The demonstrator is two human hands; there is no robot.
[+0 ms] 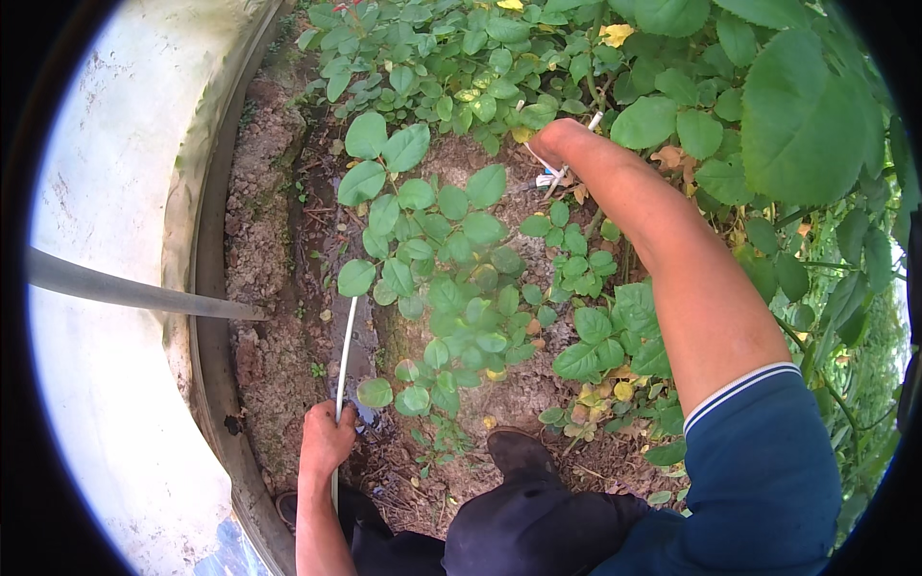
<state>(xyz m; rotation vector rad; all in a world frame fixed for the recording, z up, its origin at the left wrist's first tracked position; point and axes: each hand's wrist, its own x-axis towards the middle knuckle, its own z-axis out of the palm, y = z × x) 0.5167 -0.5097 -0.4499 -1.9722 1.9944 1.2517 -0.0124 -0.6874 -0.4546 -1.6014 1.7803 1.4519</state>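
Looks like a greenhouse: rose bushes (pixel 461 72) rooted in bare soil (pixel 257 226) beside a curving wall of whitish plastic sheeting (pixel 106 192).

Basically just bare brown soil (pixel 264 403) down there, pretty crumbly and lumpy on the left. Gets dark and wet-looking in a narrow strip (pixel 365 350) next to that. Littered with yellowed leaves (pixel 624 391) on the right, dotted with tiny green weeds (pixel 318 370), trodden by a dark shoe (pixel 519 453) near the bottom.
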